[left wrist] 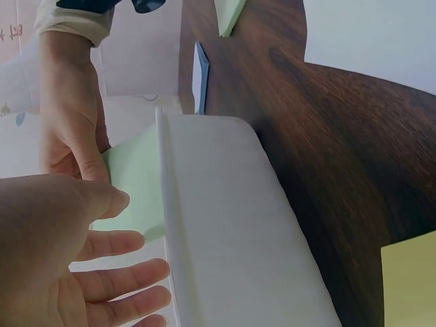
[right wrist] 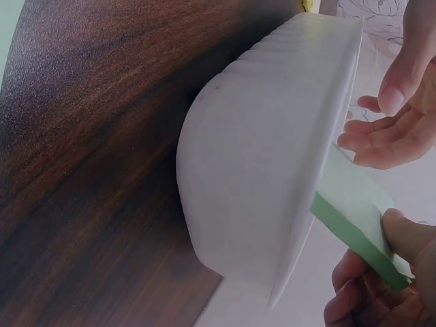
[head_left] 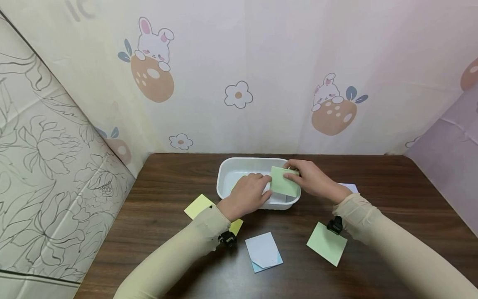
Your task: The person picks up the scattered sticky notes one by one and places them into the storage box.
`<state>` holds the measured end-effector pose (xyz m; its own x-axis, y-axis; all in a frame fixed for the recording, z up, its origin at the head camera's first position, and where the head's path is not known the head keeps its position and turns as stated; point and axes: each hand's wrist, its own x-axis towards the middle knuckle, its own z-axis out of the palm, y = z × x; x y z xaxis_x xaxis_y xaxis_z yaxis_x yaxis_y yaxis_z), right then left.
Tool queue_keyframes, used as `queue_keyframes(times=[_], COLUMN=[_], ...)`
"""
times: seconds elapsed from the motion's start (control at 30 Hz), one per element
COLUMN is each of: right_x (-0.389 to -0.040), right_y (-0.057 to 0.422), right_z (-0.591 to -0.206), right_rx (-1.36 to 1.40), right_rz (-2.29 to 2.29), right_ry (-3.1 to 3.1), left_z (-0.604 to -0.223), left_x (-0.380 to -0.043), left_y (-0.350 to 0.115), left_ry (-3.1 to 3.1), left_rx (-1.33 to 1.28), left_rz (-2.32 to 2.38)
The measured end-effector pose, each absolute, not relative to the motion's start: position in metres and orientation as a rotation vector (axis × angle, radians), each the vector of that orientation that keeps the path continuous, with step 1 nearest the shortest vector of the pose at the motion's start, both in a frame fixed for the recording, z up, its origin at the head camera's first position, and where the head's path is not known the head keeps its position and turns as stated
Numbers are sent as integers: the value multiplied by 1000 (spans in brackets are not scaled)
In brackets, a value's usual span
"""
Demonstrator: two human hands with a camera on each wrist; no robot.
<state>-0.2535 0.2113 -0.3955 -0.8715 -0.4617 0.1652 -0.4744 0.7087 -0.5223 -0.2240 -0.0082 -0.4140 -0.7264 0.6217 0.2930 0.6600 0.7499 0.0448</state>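
Note:
My right hand (head_left: pixel 311 178) pinches a pale green sticky note pad (head_left: pixel 281 181) between thumb and fingers, tilted over the right part of a white plastic basin (head_left: pixel 224 176). In the right wrist view the pad's thick green edge (right wrist: pixel 361 242) shows, with the thumb on its face. Over the basin's front, my left hand (head_left: pixel 246 194) has its fingers loosely extended near the pad and grips nothing. Whether its fingertips touch the pad, I cannot tell. A bit of yellow-green shows inside the basin beside the left hand, mostly hidden.
Yellow sticky notes (head_left: pixel 199 205) lie under the left forearm. A white-and-blue note pad (head_left: pixel 263 251) sits front centre, another green pad (head_left: pixel 326 243) by the right wrist. A pale blue pad (head_left: pixel 349 187) is partly behind the right arm. A patterned curtain (head_left: pixel 239 50) backs the table.

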Motion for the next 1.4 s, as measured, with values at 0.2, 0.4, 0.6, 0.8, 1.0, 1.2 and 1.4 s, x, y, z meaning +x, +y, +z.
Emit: queue_keyframes(times=[0.2, 0.4, 0.6, 0.8, 1.0, 1.2, 1.4], right_x=[-254, -256, -257, -258, -259, -260, -260], right_y=[211, 209, 207, 205, 202, 200, 198], right_z=[-397, -400, -403, -404, -406, -409, -413], right_rx=[799, 806, 803, 808, 819, 833, 866], right_rz=[902, 899, 895, 893, 868, 834, 826], right_ry=[-2878, -2883, -2904, -2910, -2924, -2923, -2908], left_z=[-415, -416, -417, -417, -416, -419, -423], left_x=[-227, -229, -232, -234, -237, -242, -245], left_y=[-11, -13, -15, -16, -18, -20, -23], left_ry=[-2716, -2723, -2725, -2753, -2789, -2826, -2868], left_rx=[-992, -977, -963, -941, -919, -902, -882], left_rz=[-221, -237, -244, -214, -211, -203, -200])
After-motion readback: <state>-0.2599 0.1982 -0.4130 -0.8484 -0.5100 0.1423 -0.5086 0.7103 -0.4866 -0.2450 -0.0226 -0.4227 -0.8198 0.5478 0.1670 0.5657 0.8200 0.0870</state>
